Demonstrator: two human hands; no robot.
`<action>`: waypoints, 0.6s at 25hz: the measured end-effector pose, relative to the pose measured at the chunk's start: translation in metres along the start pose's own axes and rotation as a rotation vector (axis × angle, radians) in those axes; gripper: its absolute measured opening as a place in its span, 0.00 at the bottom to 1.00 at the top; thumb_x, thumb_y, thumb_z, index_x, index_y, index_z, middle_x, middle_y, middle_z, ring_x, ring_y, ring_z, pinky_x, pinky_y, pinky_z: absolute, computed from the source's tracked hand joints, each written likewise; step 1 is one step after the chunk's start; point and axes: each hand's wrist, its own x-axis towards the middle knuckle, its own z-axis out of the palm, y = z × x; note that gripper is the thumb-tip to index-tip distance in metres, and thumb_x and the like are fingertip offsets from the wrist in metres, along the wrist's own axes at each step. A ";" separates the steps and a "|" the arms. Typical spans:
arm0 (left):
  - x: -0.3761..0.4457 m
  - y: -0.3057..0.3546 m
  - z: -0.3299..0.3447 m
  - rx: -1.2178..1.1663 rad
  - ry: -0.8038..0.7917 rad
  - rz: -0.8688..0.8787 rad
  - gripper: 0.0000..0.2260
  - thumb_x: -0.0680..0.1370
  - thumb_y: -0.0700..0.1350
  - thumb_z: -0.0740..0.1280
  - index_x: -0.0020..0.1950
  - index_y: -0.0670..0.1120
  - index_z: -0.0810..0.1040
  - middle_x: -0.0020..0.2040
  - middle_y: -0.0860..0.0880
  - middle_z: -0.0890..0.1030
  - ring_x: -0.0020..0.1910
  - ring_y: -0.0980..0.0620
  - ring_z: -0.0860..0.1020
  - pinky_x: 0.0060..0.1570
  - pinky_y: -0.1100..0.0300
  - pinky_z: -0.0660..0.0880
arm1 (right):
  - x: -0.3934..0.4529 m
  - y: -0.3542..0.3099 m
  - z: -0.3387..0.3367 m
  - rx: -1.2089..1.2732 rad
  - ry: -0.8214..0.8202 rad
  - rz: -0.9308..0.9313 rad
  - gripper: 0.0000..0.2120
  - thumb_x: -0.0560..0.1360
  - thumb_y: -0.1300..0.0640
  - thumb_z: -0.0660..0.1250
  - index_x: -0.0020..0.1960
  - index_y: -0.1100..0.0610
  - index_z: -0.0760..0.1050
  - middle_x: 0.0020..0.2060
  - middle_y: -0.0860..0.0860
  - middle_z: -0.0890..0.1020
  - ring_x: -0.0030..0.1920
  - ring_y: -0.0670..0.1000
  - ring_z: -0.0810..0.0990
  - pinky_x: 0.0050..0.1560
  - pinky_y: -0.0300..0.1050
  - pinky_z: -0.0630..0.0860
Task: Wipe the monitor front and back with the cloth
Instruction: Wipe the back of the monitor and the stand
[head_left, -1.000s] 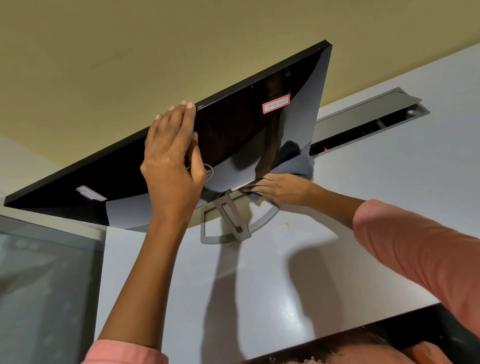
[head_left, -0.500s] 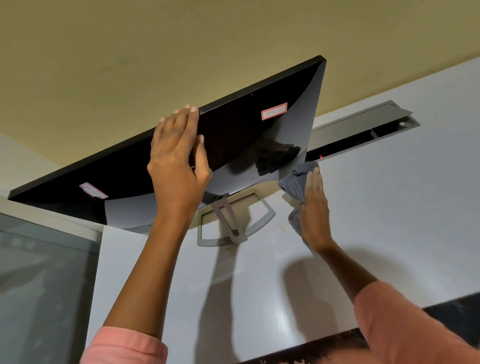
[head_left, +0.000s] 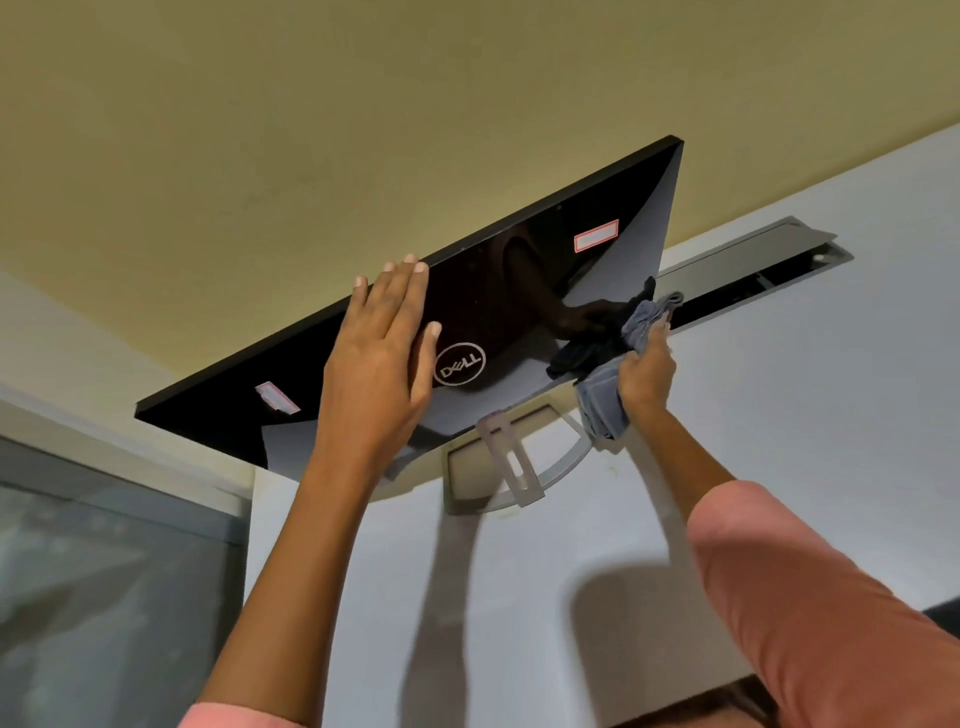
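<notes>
head view | step: back of the monitor (head_left: 519, 291) judged in wiping, Dell logo beside the left thumb | left hand (head_left: 382, 358) laid flat on the panel, fingers straight and together | right hand (head_left: 647, 371) clenched round the cloth (head_left: 605, 410) at the lower right edge | next: cloth to be drawn across the glossy back toward the left fingers, panel to be braced.

Right hand (head_left: 645, 375) has swept the cloth (head_left: 602, 400) back up — onto the monitor's (head_left: 519, 291) lower edge.
</notes>
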 end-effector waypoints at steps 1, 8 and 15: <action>-0.011 -0.011 -0.005 -0.011 0.021 -0.037 0.21 0.82 0.44 0.58 0.74 0.40 0.63 0.73 0.42 0.66 0.74 0.46 0.62 0.75 0.50 0.54 | -0.011 -0.002 0.006 -0.004 0.014 0.005 0.26 0.80 0.66 0.56 0.76 0.60 0.54 0.67 0.62 0.70 0.66 0.61 0.71 0.63 0.42 0.69; -0.059 -0.080 -0.031 0.084 0.066 0.004 0.19 0.82 0.42 0.56 0.73 0.39 0.64 0.73 0.41 0.66 0.73 0.43 0.64 0.74 0.48 0.56 | -0.142 0.026 0.062 -0.155 -0.285 -0.097 0.17 0.81 0.58 0.58 0.70 0.51 0.64 0.63 0.52 0.74 0.65 0.56 0.73 0.64 0.52 0.73; -0.092 -0.122 -0.047 0.065 0.119 -0.009 0.19 0.82 0.40 0.58 0.72 0.39 0.66 0.72 0.41 0.68 0.72 0.44 0.65 0.74 0.50 0.57 | -0.280 0.034 0.133 0.072 -0.315 -0.073 0.28 0.79 0.61 0.61 0.74 0.45 0.57 0.72 0.48 0.67 0.72 0.51 0.66 0.72 0.50 0.64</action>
